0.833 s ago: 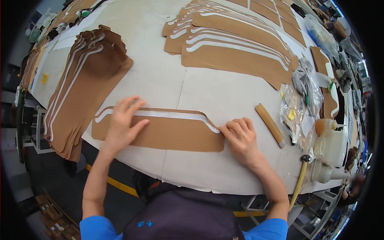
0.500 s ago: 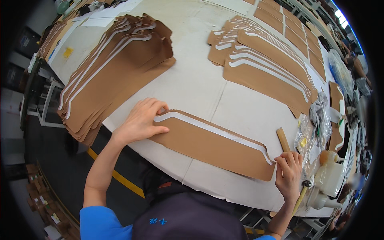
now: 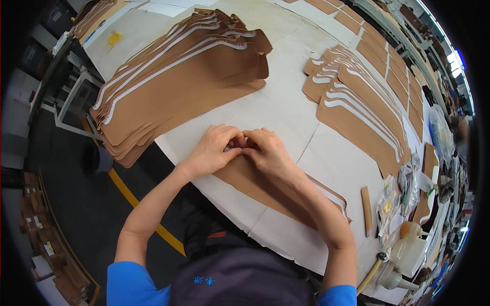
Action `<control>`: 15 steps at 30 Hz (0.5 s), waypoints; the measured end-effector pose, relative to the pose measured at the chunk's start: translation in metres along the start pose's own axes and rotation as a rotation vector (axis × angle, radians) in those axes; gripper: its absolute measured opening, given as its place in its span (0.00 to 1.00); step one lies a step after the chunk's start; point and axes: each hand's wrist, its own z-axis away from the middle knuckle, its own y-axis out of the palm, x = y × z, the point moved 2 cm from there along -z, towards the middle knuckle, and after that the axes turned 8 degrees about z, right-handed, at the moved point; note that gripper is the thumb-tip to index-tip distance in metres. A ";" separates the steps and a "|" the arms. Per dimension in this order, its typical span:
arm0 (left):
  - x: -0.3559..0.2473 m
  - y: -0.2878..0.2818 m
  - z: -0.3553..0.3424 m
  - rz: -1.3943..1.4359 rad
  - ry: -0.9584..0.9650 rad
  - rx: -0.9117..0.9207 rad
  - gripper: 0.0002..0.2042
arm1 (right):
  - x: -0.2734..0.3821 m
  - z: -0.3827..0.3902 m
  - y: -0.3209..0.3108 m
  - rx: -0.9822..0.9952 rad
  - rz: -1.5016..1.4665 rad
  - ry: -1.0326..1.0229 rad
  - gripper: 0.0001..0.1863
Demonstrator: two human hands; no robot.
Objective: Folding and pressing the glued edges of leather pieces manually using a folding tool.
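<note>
My left hand and my right hand meet at the upper left end of a long brown sheet piece on the pale covered table. Both hands are closed, with thumbs and fingers pinching that end; the exact spot gripped is hidden by the fingers. The piece has a curved white strip along its far edge, which shows to the right of my right wrist. My right forearm crosses over part of the piece.
Stacks of similar strip-edged brown pieces lie at upper left and right. At right are a flat wooden stick, plastic bags and a translucent bottle. The table's near edge drops to a dark floor.
My right hand has left the piece's right end and joined my left hand at its left end. Both hands have closed there. The view has shifted, moving the table's contents rightward.
</note>
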 end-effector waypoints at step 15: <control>-0.013 0.025 0.056 -0.526 0.199 -0.347 0.24 | -0.002 -0.012 0.004 -0.091 0.032 0.041 0.06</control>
